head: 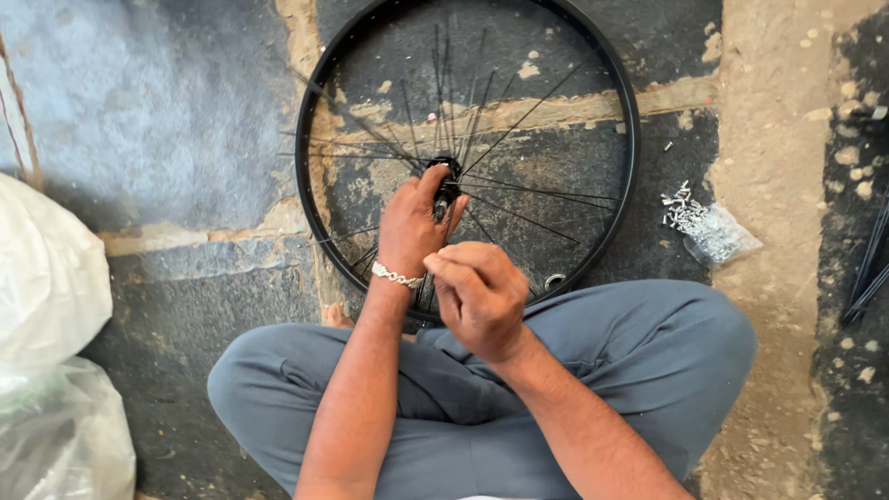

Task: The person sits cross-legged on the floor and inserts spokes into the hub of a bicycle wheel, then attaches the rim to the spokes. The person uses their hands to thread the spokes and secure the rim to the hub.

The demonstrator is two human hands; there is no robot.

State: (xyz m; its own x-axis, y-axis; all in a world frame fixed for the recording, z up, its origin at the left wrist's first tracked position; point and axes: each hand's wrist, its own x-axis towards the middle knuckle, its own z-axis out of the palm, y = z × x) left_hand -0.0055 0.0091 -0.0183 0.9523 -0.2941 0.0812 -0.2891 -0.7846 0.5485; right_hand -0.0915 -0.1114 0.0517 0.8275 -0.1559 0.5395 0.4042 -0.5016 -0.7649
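Closest to me are my own legs, crossed, in grey trousers [593, 370], and both my forearms go out over them. My right hand [480, 294] is the nearer one; its fingers are curled in, with the thumb pressed to the forefinger as if pinching something thin, but I cannot tell what is between them because it is too small to see. A little further, my left hand [414, 222], with a silver bracelet [398, 275] on the wrist, is closed around the black hub [446, 181] in the middle of the bicycle wheel; the thumb lies on top of the hub and the other fingers go around it. The black rim [304, 185] lies flat on the floor in front of my knees, and its near edge is hidden behind my hands and trousers. Thin black spokes [519, 120] go out from the hub in loose directions, and many do not reach the rim. To the right of the rim, apart from it, lies a small clear bag of small metal parts [706, 227]. At the far right edge more loose spokes [870, 273] lie on the ground. On my left side are white plastic sacks [46, 278]. The concrete floor [167, 111] is rough, dark and patched.
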